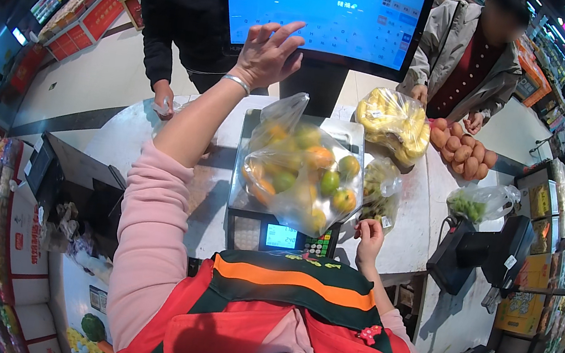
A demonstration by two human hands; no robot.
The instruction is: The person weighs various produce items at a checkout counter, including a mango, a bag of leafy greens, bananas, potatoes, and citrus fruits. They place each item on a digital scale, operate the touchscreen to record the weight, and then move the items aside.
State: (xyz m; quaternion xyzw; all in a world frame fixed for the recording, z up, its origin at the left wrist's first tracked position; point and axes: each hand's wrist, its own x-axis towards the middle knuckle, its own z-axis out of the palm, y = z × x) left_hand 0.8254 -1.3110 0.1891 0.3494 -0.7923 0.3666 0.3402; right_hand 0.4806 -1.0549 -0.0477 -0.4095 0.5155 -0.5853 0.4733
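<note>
My left hand (271,56), with a silver bangle at its wrist, is raised with spread fingers over the lower part of a large touchscreen (325,11) showing a keyboard; whether it touches the glass I cannot tell. Below it, a clear plastic bag of green and orange citrus fruit (310,172) rests on the metal pan of a weighing scale (355,132). The scale's lit display and keypad face me. My right hand (370,239) is at the scale's lower right corner, fingers curled, beside another clear bag of dark green produce (381,189). It appears to hold nothing.
On the white counter (413,236) to the right lie bagged yellow produce (394,121), a bag of round brown produce (462,149) and a bag of leafy greens (474,204). A black device on a stand (481,251) is nearby. Two people stand across the counter.
</note>
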